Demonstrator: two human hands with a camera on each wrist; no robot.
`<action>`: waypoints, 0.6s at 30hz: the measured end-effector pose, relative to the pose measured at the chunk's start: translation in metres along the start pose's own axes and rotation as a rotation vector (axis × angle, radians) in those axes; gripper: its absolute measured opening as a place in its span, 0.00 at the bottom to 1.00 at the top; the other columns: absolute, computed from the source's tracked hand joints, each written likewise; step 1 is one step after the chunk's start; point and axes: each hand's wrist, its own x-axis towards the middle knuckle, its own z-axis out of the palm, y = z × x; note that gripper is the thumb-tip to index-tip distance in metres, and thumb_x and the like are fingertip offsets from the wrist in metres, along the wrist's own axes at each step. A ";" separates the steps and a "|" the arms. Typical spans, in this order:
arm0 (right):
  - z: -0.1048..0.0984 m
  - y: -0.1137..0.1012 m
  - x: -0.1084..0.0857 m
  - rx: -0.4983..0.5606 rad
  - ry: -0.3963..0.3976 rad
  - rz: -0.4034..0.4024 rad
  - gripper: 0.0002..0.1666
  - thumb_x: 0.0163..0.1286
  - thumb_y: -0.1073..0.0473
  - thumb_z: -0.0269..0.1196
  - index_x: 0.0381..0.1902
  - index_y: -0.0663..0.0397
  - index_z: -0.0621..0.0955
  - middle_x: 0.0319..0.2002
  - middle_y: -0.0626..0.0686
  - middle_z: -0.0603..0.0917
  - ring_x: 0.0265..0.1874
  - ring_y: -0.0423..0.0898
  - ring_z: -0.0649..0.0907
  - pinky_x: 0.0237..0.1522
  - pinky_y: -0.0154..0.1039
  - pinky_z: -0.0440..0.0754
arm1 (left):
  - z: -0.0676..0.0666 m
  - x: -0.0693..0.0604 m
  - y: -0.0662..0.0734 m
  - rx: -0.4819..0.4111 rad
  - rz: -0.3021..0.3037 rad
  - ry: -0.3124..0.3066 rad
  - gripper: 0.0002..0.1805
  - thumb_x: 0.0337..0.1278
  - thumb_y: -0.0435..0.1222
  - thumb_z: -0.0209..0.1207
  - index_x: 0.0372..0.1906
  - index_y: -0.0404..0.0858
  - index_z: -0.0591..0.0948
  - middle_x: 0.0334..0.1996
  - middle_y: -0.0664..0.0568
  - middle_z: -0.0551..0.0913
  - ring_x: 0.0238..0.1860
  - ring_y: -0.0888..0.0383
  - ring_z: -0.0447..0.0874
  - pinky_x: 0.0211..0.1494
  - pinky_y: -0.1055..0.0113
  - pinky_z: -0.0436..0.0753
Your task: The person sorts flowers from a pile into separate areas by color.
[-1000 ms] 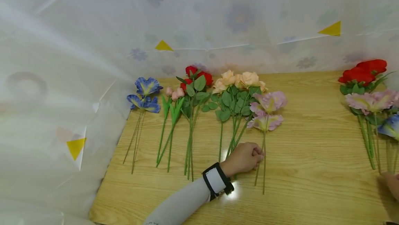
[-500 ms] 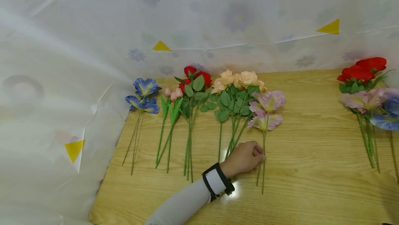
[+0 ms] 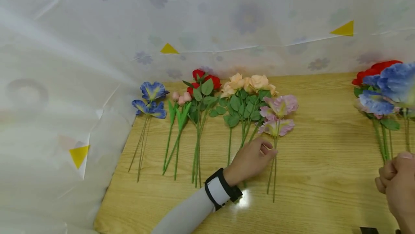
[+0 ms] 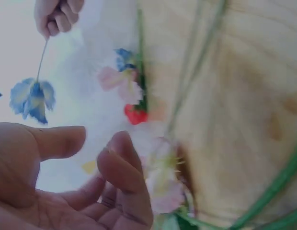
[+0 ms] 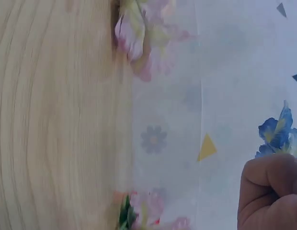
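My right hand (image 3: 398,187) pinches the thin stem of an artificial blue iris (image 3: 397,82), raised over the right-hand bunch. The left wrist view shows that iris (image 4: 34,99) and the fist holding it. My left hand (image 3: 249,160) is beside the stems of the pink irises (image 3: 279,113). Its thumb and fingers stand apart with nothing between them in the left wrist view. Beneath the held iris lie red flowers (image 3: 373,71) with green stems; pink petals are mostly hidden behind it. Another blue flower (image 4: 124,59) lies there in the left wrist view.
Left of my left hand, peach roses (image 3: 257,82), red roses (image 3: 212,82), pink tulips (image 3: 184,98) and blue irises (image 3: 152,91) lie in separate groups on the wooden table (image 3: 324,147). A white floral sheet (image 3: 227,17) rises behind and to the left.
My right hand has come into view from the lower right, lifting a blue iris up over the bunch. My left hand's fingers have moved slightly up and loosened beside the pink iris stems.
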 end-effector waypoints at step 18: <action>0.124 0.042 -0.019 -0.082 -0.202 -0.010 0.20 0.78 0.73 0.27 0.25 0.66 0.58 0.17 0.50 0.59 0.07 0.42 0.55 0.05 0.30 0.54 | -0.014 -0.019 0.037 -0.207 0.275 -0.082 0.21 0.75 0.51 0.45 0.58 0.46 0.79 0.51 0.62 0.80 0.44 0.74 0.77 0.45 0.79 0.77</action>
